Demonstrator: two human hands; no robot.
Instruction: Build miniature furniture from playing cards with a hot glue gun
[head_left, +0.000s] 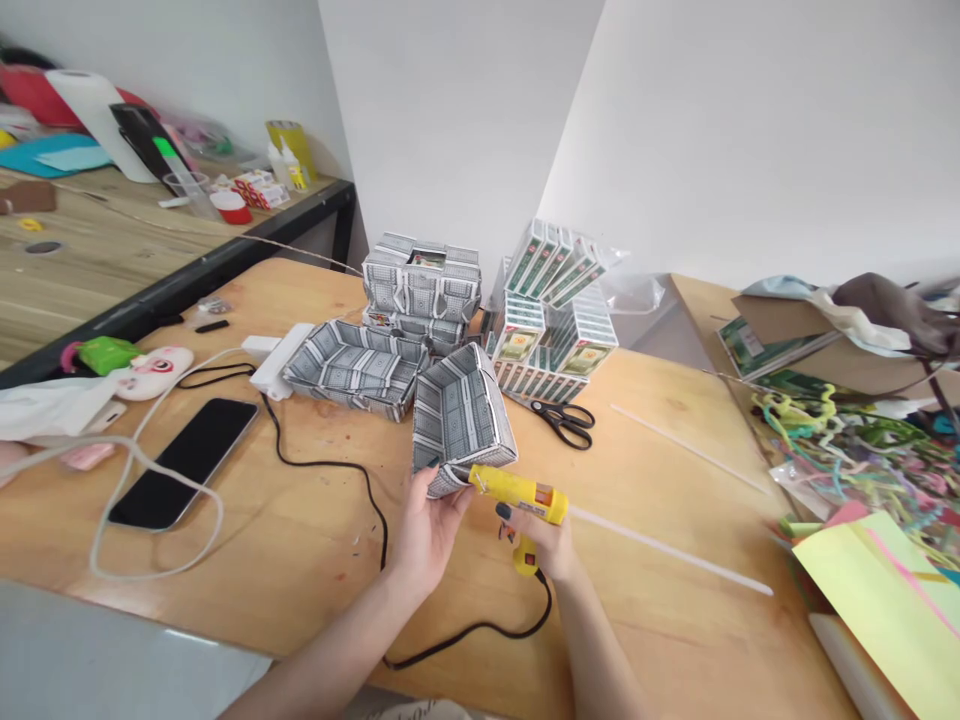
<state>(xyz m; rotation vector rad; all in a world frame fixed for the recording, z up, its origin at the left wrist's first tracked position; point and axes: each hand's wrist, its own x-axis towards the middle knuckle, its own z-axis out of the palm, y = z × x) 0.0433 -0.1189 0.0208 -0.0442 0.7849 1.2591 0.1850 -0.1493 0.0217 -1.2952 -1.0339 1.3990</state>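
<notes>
My left hand (429, 527) is closed on the lower edge of a small box made of grey patterned playing cards (461, 415), holding it tilted above the wooden table (300, 540). In my right hand (541, 538) is a yellow glue gun (517, 492), gripped by its handle. Its nozzle touches the lower front edge of the card box, close to my left thumb. The gun's black cord (480, 632) loops under my wrists and runs left across the table.
More card boxes (358, 366) and stacked card packs (555, 320) stand behind. Black scissors (564, 420), clear glue sticks (667, 548), a black phone (184, 462), a white cable (124, 470) and a power strip (279, 360) lie around. Coloured paper (885, 590) and pipe cleaners (847, 440) fill the right.
</notes>
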